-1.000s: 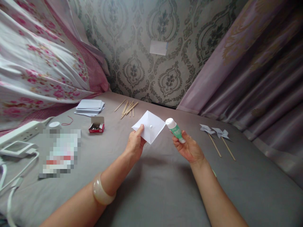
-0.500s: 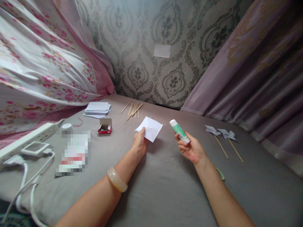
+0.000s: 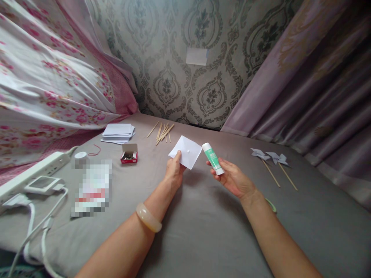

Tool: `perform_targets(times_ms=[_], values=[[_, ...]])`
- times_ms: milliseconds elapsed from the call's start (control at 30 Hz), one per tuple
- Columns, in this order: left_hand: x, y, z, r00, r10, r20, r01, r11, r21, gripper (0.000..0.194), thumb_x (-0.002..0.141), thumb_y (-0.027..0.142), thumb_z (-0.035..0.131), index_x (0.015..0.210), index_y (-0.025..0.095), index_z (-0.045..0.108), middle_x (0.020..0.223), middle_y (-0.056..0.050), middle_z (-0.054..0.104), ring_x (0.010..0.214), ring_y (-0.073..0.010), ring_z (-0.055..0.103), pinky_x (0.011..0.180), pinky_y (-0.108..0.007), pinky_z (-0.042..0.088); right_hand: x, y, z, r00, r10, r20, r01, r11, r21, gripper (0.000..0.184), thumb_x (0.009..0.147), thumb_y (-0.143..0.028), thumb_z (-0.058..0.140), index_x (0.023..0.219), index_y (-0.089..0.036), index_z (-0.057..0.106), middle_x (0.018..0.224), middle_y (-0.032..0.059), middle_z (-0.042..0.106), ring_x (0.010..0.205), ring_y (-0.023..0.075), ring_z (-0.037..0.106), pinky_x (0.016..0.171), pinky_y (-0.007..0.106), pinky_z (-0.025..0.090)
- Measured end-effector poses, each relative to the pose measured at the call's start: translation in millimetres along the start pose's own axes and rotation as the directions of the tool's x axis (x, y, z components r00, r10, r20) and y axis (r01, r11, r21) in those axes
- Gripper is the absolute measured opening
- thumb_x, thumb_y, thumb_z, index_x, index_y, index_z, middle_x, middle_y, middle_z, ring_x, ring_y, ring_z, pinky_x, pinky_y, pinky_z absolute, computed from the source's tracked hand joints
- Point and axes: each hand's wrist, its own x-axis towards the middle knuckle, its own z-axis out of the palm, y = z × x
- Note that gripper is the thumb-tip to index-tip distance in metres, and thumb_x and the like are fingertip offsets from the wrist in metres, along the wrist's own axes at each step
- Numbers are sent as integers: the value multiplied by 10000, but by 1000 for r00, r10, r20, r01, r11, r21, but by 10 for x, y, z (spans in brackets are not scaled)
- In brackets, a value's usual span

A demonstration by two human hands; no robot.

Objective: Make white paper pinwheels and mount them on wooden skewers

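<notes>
My left hand [image 3: 174,171] pinches the near corner of a white square of paper [image 3: 187,151] with a small dot of glue at its middle, holding it just above the grey bedsheet [image 3: 203,227]. My right hand [image 3: 232,178] grips a green and white glue stick [image 3: 213,158], its white capped end pointing up toward the paper's right corner. The stick's tip is close to the paper but apart from it.
Two finished paper pinwheels on sticks [image 3: 274,162] lie at the right. Behind the hands lie several wooden sticks [image 3: 162,132], a stack of white paper [image 3: 118,132] and a red box of pins [image 3: 129,154]. A power strip [image 3: 34,172] with cables sits at the left.
Both hands have risen slightly and come closer together. The glue stick now stands nearer the paper's right corner, and the paper is tilted more upright.
</notes>
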Motion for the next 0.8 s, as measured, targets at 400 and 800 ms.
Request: perform_targets(times_ms=[400, 800], values=[[15, -3, -8, 1000, -10, 12, 10, 1000, 7, 106, 850, 196, 606, 894, 121, 668, 807, -70, 726, 662, -145, 661, 660, -259, 532, -41, -114, 82, 988, -131, 80, 136, 989, -52, 276, 704, -326, 797, 946, -215, 722, 1024, 31, 705, 818, 134, 667, 779, 274, 559], [104, 2, -8, 989, -115, -96, 105, 989, -107, 116, 857, 178, 579, 934, 118, 643, 841, -79, 722, 711, -172, 688, 723, -279, 556, 387, -472, 769, 925, -357, 131, 380, 877, -293, 372, 652, -480, 800, 890, -210, 706, 840, 26, 715, 854, 181, 645, 745, 304, 513]])
